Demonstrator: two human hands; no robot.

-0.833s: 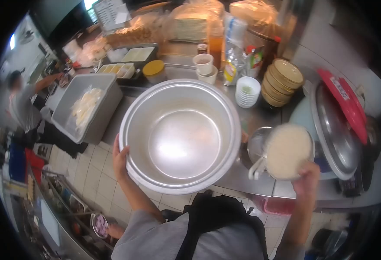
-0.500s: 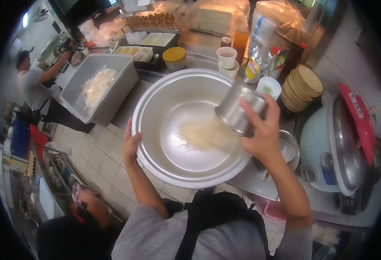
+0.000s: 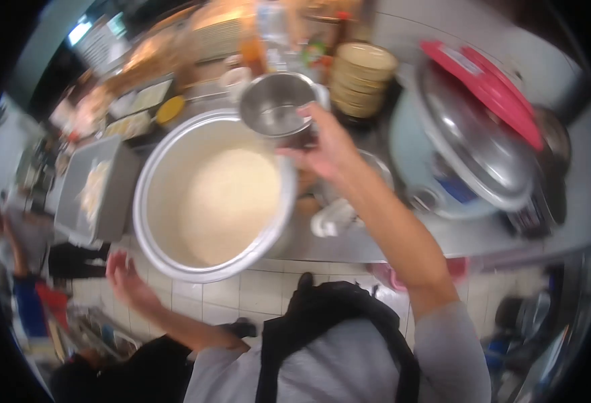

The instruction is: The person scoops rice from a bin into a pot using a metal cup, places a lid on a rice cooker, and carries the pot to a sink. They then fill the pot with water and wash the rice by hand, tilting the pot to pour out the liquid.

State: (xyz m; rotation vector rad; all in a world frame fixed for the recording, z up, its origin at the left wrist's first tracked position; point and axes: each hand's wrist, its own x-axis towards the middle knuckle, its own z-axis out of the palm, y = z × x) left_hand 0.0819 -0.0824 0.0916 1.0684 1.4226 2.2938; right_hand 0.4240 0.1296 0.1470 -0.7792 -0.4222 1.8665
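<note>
My right hand (image 3: 326, 148) grips a steel cup (image 3: 272, 111) by its side, over the far right rim of a big metal basin (image 3: 149, 232). The cup stands roughly upright and its shiny inside shows no grain. Pale grain that looks like rice (image 3: 232, 201) covers the basin's floor in an even layer. My left hand (image 3: 131, 282) is in the air, off the basin's lower left side, holding nothing, with its fingers apart and somewhat blurred.
A large rice cooker (image 3: 413, 158) with a metal lid and a red plastic piece (image 3: 490, 87) stands at right. Nearer are stacked tan bowls (image 3: 359, 87) and a pan (image 3: 379, 171). A grey tub (image 3: 111, 195) sits at left. Co-workers are at the left and lower left.
My left hand has let go of the basin's rim. The cup was tipped, pouring grain; it is now upright and empty-looking. More grain lies in the basin. My view has swung right.
</note>
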